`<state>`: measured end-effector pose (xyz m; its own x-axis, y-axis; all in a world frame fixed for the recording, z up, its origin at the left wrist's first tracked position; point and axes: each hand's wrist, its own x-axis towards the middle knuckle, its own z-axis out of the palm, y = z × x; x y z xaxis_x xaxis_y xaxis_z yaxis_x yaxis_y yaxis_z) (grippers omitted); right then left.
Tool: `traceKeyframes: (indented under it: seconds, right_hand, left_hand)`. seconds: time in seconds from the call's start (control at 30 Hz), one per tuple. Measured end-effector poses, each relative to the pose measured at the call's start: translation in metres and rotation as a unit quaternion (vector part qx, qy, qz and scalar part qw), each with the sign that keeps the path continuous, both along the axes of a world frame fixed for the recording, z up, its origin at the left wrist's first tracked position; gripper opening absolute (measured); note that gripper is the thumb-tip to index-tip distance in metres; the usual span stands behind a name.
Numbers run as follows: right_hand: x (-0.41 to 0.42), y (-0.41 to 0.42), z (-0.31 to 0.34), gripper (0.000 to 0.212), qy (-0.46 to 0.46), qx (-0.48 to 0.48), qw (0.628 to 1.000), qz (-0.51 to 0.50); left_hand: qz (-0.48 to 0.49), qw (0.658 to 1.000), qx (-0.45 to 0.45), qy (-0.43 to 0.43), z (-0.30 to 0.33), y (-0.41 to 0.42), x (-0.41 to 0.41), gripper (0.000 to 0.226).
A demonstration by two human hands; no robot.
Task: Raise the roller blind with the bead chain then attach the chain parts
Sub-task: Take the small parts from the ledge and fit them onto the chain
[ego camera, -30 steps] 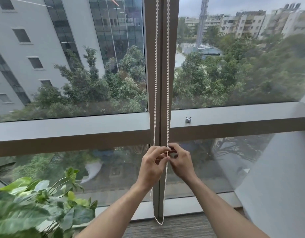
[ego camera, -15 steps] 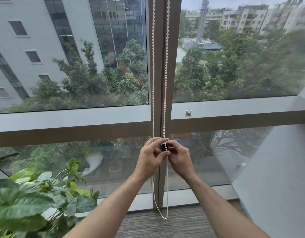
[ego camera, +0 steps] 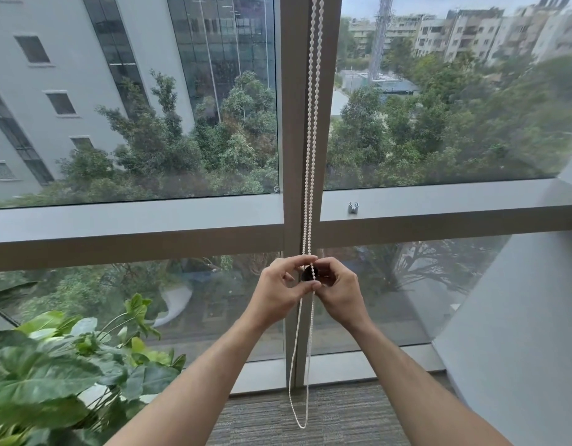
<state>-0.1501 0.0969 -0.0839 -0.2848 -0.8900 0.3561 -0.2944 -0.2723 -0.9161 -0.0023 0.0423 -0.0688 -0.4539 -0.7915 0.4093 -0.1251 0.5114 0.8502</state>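
Note:
A white bead chain hangs in two strands down the middle window post, and its loop ends just above the carpet. My left hand and my right hand meet at chest height on the chain. Both pinch the strands around a small dark part between the fingertips. The roller blind itself is out of view above.
A grey window frame with a horizontal rail crosses the view. A small metal clip sits on the rail right of the post. A leafy plant stands at the lower left. A grey wall slants in at the right.
The two strands have come closer together above my hands. A dark part between my fingertips has come into sight. My hands stay at the same spot on the chain.

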Motion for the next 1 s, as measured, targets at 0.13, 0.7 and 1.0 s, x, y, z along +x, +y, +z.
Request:
traceKeyframes:
  seconds: [0.13, 0.7, 1.0]
  right_hand:
    - [-0.003, -0.001, -0.002, 0.036, -0.003, 0.008, 1.0, 0.001]
    - [-0.037, -0.024, -0.005, 0.037, -0.037, 0.064, 0.997, 0.008]
    - [-0.084, -0.08, 0.029, 0.037, -0.018, 0.104, 0.962, -0.251]
  left_hand:
    - [-0.027, 0.999, 0.03, 0.023, 0.003, 0.001, -0.003, 0.049]
    - [-0.035, 0.988, 0.112, 0.101, 0.007, -0.004, -0.018, 0.047]
    - [-0.031, 0.988, 0.126, 0.083, 0.011, -0.007, -0.021, 0.043]
